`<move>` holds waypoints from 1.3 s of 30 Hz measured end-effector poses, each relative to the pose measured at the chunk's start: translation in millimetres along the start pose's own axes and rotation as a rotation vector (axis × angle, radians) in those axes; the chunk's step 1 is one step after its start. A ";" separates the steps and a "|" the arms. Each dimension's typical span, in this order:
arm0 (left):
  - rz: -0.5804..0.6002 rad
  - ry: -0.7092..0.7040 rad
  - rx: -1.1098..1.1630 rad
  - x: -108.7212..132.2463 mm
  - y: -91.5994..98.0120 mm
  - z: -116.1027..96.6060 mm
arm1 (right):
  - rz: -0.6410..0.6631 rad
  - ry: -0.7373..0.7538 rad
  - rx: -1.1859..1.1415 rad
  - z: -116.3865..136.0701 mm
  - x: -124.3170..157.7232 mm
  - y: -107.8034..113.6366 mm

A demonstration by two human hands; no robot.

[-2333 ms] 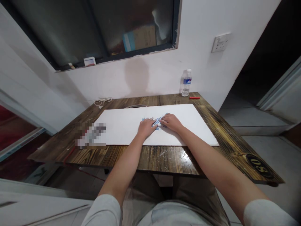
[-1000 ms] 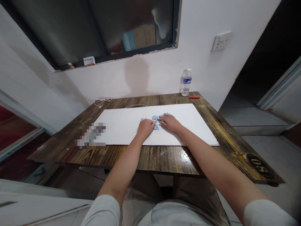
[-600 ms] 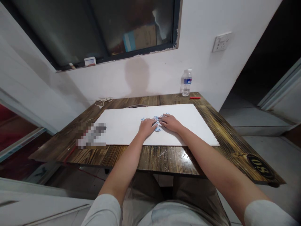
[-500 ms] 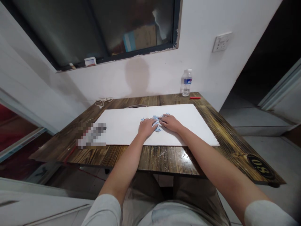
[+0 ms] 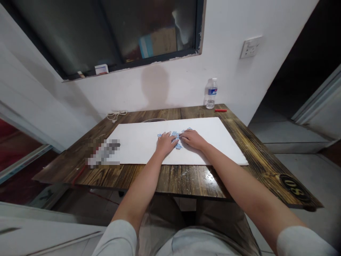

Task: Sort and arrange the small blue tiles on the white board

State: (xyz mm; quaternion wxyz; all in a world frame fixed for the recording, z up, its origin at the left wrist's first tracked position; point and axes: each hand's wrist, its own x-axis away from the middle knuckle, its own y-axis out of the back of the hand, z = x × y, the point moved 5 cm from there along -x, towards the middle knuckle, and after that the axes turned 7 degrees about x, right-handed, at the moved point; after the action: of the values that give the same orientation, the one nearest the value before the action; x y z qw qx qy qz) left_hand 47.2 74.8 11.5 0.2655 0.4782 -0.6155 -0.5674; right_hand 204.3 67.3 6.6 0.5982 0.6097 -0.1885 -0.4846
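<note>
Several small blue-and-white pieces point(image 5: 178, 146) lie scattered in the middle of a large white board point(image 5: 133, 149), which rests on a dark wooden table point(image 5: 186, 179). My left hand point(image 5: 165, 144) lies palm down on the board with its fingers spread, touching or just beside the pieces. My right hand point(image 5: 193, 139) lies flat to its right, its fingertips reaching the pieces. Neither hand visibly holds anything. Some pieces may be hidden under my palms.
A plastic water bottle point(image 5: 211, 93) and a red stick point(image 5: 221, 110) stand at the table's back edge. A white cord point(image 5: 116, 115) lies at the back left. A pixelated patch point(image 5: 103, 153) covers something at the left, and a black numbered disc point(image 5: 294, 188) marks the right corner.
The blue pieces have spread out from a tighter diagonal band into a looser scatter around my fingers. My hands have stayed in nearly the same place on the board.
</note>
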 end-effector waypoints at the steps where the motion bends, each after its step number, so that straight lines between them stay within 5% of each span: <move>1: -0.013 0.002 0.005 -0.1 1.0 0.2 | -0.004 0.004 0.001 0.4 0.0 0.4; 7: -0.079 -0.067 0.050 -1.7 7.2 -3.8 | -0.033 0.061 0.005 3.3 0.3 0.9; 16: 0.005 -0.151 0.042 -1.1 -1.0 -9.1 | 0.015 0.008 0.066 -1.5 1.7 -11.0; 22: 0.069 -0.115 0.022 0.3 -7.9 -6.0 | -0.014 0.036 0.108 0.7 2.4 -8.0; 39: -0.054 -0.057 0.036 2.8 12.5 -11.7 | -0.028 -0.009 0.137 -1.5 3.0 -7.0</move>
State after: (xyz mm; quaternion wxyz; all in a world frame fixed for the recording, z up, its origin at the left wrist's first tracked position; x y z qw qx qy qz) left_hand 52.6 65.8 25.3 0.2240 0.4828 -0.6198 -0.5767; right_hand 204.5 67.2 -1.2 0.5472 0.6497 -0.2155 -0.4817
